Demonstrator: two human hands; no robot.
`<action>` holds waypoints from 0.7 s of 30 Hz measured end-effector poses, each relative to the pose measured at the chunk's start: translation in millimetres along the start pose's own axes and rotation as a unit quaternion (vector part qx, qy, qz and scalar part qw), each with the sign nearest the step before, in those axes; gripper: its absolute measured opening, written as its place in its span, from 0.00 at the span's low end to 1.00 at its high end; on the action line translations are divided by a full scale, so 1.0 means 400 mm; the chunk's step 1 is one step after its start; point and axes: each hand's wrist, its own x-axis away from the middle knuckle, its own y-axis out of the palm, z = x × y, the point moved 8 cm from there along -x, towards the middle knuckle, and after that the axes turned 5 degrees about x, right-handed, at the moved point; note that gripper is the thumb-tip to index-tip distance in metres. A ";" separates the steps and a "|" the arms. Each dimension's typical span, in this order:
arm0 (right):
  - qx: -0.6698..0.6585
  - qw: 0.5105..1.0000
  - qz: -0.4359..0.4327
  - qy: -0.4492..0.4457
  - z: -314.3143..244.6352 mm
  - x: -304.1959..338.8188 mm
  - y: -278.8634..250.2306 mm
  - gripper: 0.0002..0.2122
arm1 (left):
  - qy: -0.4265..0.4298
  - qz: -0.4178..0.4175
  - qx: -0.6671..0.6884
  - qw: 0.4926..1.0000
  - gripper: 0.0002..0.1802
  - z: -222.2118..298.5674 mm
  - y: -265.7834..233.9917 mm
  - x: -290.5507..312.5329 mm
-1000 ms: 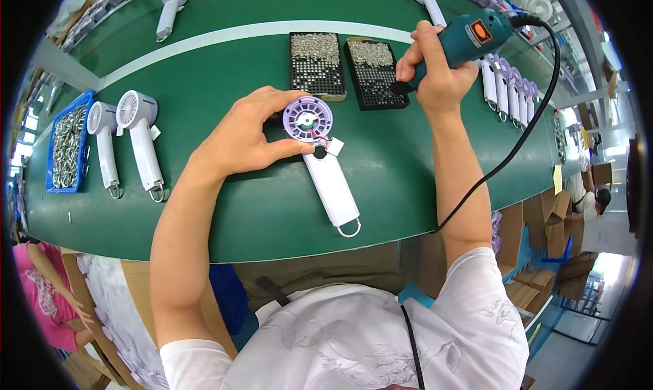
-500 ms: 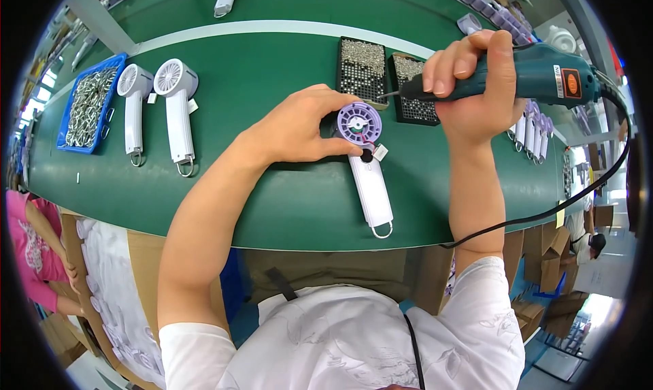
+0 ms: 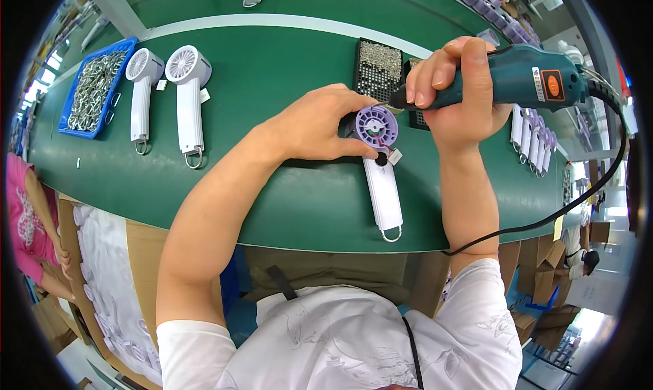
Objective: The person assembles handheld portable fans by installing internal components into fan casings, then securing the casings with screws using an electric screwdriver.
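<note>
From the head view I count one fan in hand: a white-handled hand fan [image 3: 385,196] with a purple head, at the middle of the green table [image 3: 306,206]. The left hand [image 3: 316,128] has thumb and forefinger clamped about its head. The right hand [image 3: 462,97] is wrapped firmly round one green power screwdriver [image 3: 524,77], black nose near the purple head. Two white fans [image 3: 189,114] lie to the left. Further right stands a row of white handles [image 3: 532,138], too crowded for me to count. Three trays: one blue tray [image 3: 126,47] heaped with metal loops [image 3: 92,94], and two black trays [image 3: 373,85], the nearer-left one part-filled with small screws [image 3: 381,56], the other mostly hidden by the right hand.
</note>
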 end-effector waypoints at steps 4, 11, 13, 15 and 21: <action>0.006 1.000 -0.003 0.005 0.013 0.003 0.000 0.06 | 0.003 -0.001 -0.003 1.000 0.36 -0.002 0.000 0.003; 0.030 0.999 0.010 0.020 0.043 0.010 -0.006 0.05 | 0.001 0.003 -0.013 1.000 0.38 -0.003 0.001 0.001; 0.044 0.998 0.016 0.036 0.060 0.007 -0.003 0.06 | -0.011 0.003 -0.019 1.000 0.38 -0.005 0.000 -0.001; 0.135 0.988 -0.034 0.062 0.075 0.007 0.016 0.04 | -0.023 0.002 -0.024 0.999 0.38 -0.013 0.002 0.003; 0.126 0.983 -0.081 0.108 0.110 -0.014 0.055 0.11 | -0.016 0.015 -0.017 1.000 0.36 -0.025 -0.002 0.005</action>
